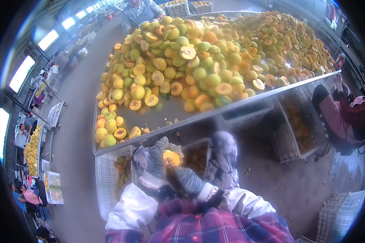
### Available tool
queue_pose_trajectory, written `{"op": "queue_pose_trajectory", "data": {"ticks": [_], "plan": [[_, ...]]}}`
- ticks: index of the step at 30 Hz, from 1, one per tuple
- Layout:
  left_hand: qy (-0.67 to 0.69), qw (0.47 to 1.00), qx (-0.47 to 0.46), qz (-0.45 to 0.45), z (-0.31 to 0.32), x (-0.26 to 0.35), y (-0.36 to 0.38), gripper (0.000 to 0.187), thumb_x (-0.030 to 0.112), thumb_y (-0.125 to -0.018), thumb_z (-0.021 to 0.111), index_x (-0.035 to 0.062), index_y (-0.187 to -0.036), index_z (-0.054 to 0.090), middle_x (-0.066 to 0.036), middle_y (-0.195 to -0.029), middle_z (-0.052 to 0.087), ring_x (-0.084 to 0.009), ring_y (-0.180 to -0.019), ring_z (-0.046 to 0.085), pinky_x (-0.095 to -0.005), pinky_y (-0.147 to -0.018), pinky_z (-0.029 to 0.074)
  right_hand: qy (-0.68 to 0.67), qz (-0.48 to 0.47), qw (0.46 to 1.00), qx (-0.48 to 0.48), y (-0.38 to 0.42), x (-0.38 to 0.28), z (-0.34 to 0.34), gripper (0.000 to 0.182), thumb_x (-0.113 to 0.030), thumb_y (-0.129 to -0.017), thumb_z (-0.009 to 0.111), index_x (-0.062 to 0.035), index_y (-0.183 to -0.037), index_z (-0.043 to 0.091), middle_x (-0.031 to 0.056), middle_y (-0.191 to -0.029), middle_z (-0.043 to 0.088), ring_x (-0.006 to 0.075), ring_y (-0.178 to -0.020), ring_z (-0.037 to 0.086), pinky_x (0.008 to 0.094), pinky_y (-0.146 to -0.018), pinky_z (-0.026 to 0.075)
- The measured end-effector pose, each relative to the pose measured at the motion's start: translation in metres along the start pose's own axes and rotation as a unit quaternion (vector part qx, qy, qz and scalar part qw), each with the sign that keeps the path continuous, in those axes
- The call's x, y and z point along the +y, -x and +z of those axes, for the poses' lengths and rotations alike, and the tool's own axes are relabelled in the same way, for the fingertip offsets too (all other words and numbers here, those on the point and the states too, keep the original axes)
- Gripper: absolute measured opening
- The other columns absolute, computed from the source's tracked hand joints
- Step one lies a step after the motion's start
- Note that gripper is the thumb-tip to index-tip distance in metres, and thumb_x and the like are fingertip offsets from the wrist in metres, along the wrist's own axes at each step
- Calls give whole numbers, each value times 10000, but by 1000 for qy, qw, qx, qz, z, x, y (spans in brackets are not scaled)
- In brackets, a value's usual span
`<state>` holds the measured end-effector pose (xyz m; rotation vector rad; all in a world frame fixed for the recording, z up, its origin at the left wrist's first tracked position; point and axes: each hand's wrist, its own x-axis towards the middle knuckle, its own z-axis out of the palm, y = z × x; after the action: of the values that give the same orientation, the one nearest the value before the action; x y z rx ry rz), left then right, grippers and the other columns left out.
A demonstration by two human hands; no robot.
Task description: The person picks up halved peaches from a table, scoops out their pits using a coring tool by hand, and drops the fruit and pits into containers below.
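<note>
Just before the metal desk (144, 120), the gloved left hand (155, 157) curls around one cut fruit (171, 157), the gloved right hand (189, 181) beside it, its grip unclear, two hands facing uncountable heaped fruit (199, 73).

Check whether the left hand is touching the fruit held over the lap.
Touching: the head view shows the fruit nestled in the gloved left hand, with the glove against its left and far edges and no gap between.
</note>
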<state>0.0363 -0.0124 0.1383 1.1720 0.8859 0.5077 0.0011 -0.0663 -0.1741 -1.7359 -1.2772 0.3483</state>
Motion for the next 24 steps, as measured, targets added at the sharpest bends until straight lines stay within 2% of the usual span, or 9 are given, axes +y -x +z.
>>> {"op": "queue_pose_trajectory", "data": {"ticks": [3, 7, 9, 12, 14, 17, 19, 21, 24], "plan": [[-73, 997, 21, -20, -3, -6, -3, 348, 268, -931, 518, -14, -793, 666, -80, -715, 660, -149, -637, 607, -270, -582, 478, 163, -242, 949, -117, -39, -77, -171, 370, -165, -957, 482, 77, -1237, 494, 162, -1149, 577, 232, -1041, 597, 320, -856, 520], [-222, 958, 72, 163, 6, -8, 3, 297, 211, -926, 530, -12, -784, 664, -81, -716, 661, -150, -635, 609, -278, -594, 484, 202, -253, 941, -99, -34, -59, -137, 391, -208, -952, 496, 68, -1229, 509, 159, -1102, 592, 217, -1006, 603, 322, -760, 533], [-311, 916, 85, 239, 8, -7, 6, 282, 190, -925, 530, -11, -781, 664, -85, -724, 667, -152, -641, 616, -282, -597, 488, -420, 206, 881, -78, -28, -74, -124, 397, -273, -972, 489, 43, -1204, 549, 135, -1031, 613, 182, -952, 618, 283, -695, 530], [-192, 961, 79, 181, 0, -12, 6, 297, 187, -938, 499, 0, -786, 672, -90, -746, 683, -162, -673, 638, -286, -621, 497, -641, 281, 665, -261, -48, -73, -167, 355, -317, -993, 469, -12, -1101, 614, 80, -948, 615, 125, -850, 614, 217, -623, 497], [-264, 946, -39, 182, -7, -1, 8, 298, 190, -934, 471, 12, -819, 681, -104, -793, 697, -173, -719, 655, -290, -660, 505, -598, 220, 768, -61, -35, -82, -142, 343, -360, -1006, 441, -78, -992, 636, 18, -824, 589, 94, -616, 540, 195, -467, 409], [-251, 918, -171, 253, -28, -11, -5, 239, 175, -895, 510, -15, -983, 627, -144, -864, 668, -192, -711, 648, -270, -646, 514, -825, 396, 250, -316, -47, -63, -172, 319, -386, -997, 455, -118, -1007, 627, -46, -756, 536, 77, -529, 412, 175, -428, 351], [-243, 897, -235, 286, -24, -40, -14, 280, 167, -876, 530, -28, -1064, 601, -163, -900, 654, -201, -707, 645, -260, -640, 518, -811, 379, 300, -330, -54, -108, -228, 314, -389, -994, 461, -122, -1037, 620, -52, -781, 544, 66, -557, 432, 170, -450, 364], [109, 895, 0, 433, 1, -104, -11, 346, 240, -930, 477, -31, -1136, 542, -184, -901, 632, -219, -666, 625, -277, -584, 517, -794, 360, 347, -345, -47, -117, -219, 314, -392, -991, 466, -125, -1067, 613, -59, -806, 552, 55, -584, 452, 165, -472, 377], [116, 940, -18, 320, -28, -127, -26, 389, 300, -959, 426, -36, -1124, 532, -197, -879, 623, -214, -619, 599, -276, -532, 502, -738, 414, 517, -127, -27, -100, -160, 305, -390, -963, 533, -138, -1121, 600, -68, -809, 563, 49, -573, 473, 169, -477, 392]]}}
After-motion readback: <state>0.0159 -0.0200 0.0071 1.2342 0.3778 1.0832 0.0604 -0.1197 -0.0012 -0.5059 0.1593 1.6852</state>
